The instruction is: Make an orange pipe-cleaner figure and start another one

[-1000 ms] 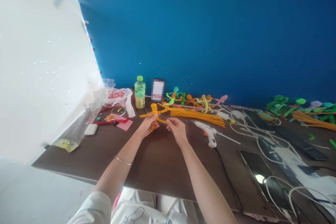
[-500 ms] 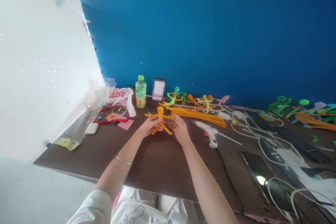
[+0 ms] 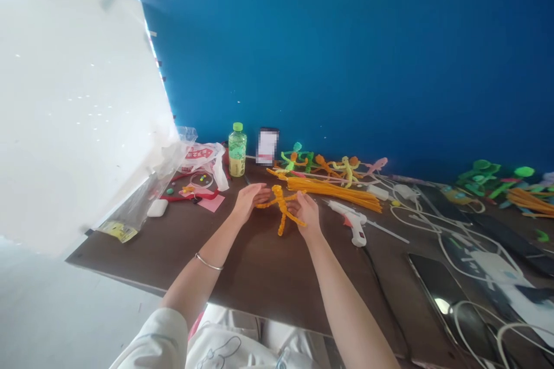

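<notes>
An orange pipe-cleaner figure (image 3: 282, 206) with a small head, two arms and two legs is held a little above the dark table, tilted. My right hand (image 3: 308, 214) grips it by the arm on the right, with the fingertips partly behind it. My left hand (image 3: 250, 202) is beside the other arm, fingers stretched out and apart; whether they touch the arm tip I cannot tell. Behind the figure lies a bundle of orange pipe cleaners (image 3: 335, 192). A white glue gun (image 3: 355, 223) rests to the right of my right hand.
A green-capped bottle (image 3: 238, 153) and an upright phone (image 3: 267, 147) stand by the blue wall. Several pipe-cleaner figures (image 3: 346, 171) are at the back. White cables and a dark phone (image 3: 445, 300) lie at right; a plastic bag (image 3: 203, 157) and earbud case (image 3: 157, 207) at left.
The figure has turned and tilted, and sits slightly lower and to the right. My left hand has let go of its body and opened. The view has shifted slightly left.
</notes>
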A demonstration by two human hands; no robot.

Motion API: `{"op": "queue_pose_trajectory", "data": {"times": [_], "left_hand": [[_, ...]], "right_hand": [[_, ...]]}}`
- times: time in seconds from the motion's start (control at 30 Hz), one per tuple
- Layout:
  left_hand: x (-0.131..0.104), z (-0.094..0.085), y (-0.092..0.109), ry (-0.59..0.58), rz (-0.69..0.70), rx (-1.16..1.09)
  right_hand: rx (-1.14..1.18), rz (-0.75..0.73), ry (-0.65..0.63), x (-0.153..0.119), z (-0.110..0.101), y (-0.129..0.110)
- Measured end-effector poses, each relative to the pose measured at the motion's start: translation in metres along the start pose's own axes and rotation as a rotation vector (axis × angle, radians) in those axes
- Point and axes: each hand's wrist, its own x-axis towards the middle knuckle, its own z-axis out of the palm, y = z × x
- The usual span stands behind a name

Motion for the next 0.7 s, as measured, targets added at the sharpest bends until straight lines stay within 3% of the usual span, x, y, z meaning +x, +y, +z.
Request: {"op": "queue_pose_trajectory", "data": {"times": [0.1, 0.2, 0.3, 0.43, 0.5, 0.6, 0.7], "left_hand": [[0.004, -0.004, 0.004, 0.123, 0.131, 0.085], [0.004, -0.01, 0.023, 0.227, 0.218, 0.295], [-0.014, -0.027, 0.056, 0.333, 0.253, 0.811], [-0.062, -0.08, 0.093, 0.591, 0.47, 1.532], [-0.084, -0.115, 0.102, 0.68, 0.373, 1.761], [-0.103, -0.163, 0.116, 0.553, 0.145, 1.925], [-0.11, -0.192, 0.138, 0.455, 0.153, 1.962]], "right_hand": [[-0.238, -0.169, 0.066, 0.001, -0.002, 0.004], [-0.51, -0.408, 0.157, 0.002, -0.005, 0.006], [-0.622, -0.45, 0.228, 0.004, -0.01, 0.008], [-0.633, -0.417, 0.345, 0.014, -0.018, 0.015], [-0.628, -0.399, 0.36, 0.019, -0.02, 0.02], [-0.613, -0.365, 0.339, 0.022, -0.021, 0.024], [-0.61, -0.351, 0.302, 0.022, -0.022, 0.025]]}}
